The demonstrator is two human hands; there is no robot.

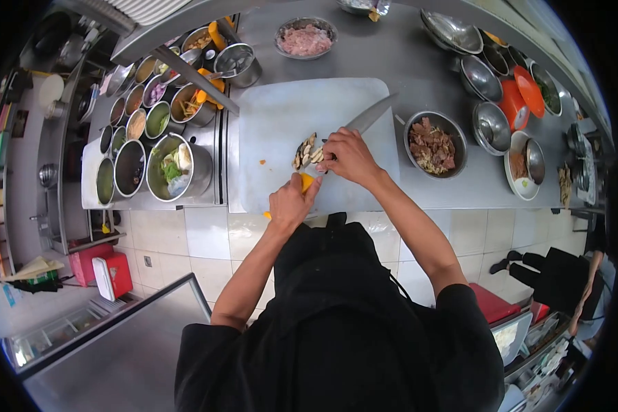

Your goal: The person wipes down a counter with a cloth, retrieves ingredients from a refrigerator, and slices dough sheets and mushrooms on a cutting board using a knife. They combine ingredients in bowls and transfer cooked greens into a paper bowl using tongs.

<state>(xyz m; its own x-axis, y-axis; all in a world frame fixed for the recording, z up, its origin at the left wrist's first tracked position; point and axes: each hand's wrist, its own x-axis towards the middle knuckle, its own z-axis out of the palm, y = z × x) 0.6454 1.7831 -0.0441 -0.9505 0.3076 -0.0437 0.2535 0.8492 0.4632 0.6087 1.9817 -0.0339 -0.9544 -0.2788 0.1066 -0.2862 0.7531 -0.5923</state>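
Observation:
My left hand (290,206) is closed around the yellow handle (308,182) of a large kitchen knife, whose blade (374,114) points to the upper right over the white cutting board (275,110). My right hand (350,154) lies across the middle of the blade, its fingers bunched against the metal. Dark-edged, pale slices that look like mushroom (307,152) sit beside those fingertips. What exactly is between the right fingers is partly hidden. A few orange crumbs (262,163) lie on the board's left side.
Right of the board stands a bowl of cut, seasoned meat (431,145); behind it, a bowl of minced meat (305,40). Several metal pots, one with greens (175,172), crowd the left. Stacked bowls (481,79) and an orange container (513,106) are at right. Another person (577,281) is far right.

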